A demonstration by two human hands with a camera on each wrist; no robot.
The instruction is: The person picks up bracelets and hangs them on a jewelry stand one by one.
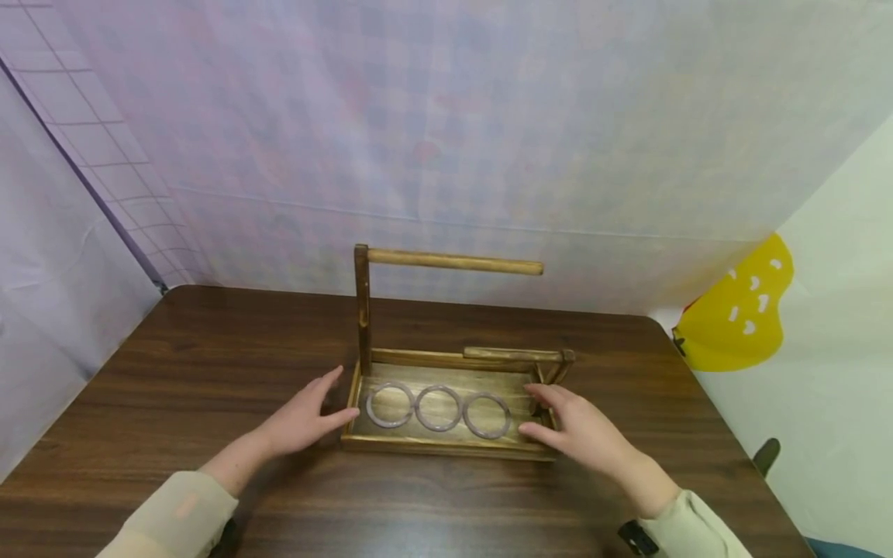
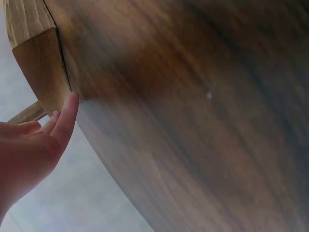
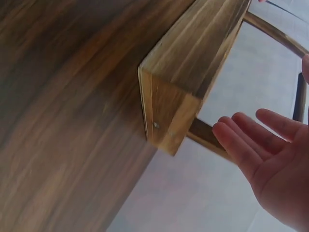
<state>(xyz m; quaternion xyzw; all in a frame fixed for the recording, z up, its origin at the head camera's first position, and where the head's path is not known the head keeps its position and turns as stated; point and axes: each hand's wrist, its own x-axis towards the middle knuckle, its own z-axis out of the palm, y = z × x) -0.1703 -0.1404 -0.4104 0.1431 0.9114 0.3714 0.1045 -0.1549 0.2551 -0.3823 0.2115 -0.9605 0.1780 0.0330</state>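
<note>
A shallow wooden tray stands on the table, with three pale, greyish-purple bangles lying in a row inside: a left bangle, a middle bangle and a right bangle. From its left end rises a tall post carrying a long bar; a lower bar juts leftward at the right end. My left hand is at the tray's left end, fingers extended, holding nothing. Over the right end, my right hand has its fingers spread and also holds nothing. Both wrist views show the tray's outer side.
The dark brown wooden table has rounded far corners. A pale patterned cloth hangs behind it. To the right, a yellow decoration with white marks is by the table's corner.
</note>
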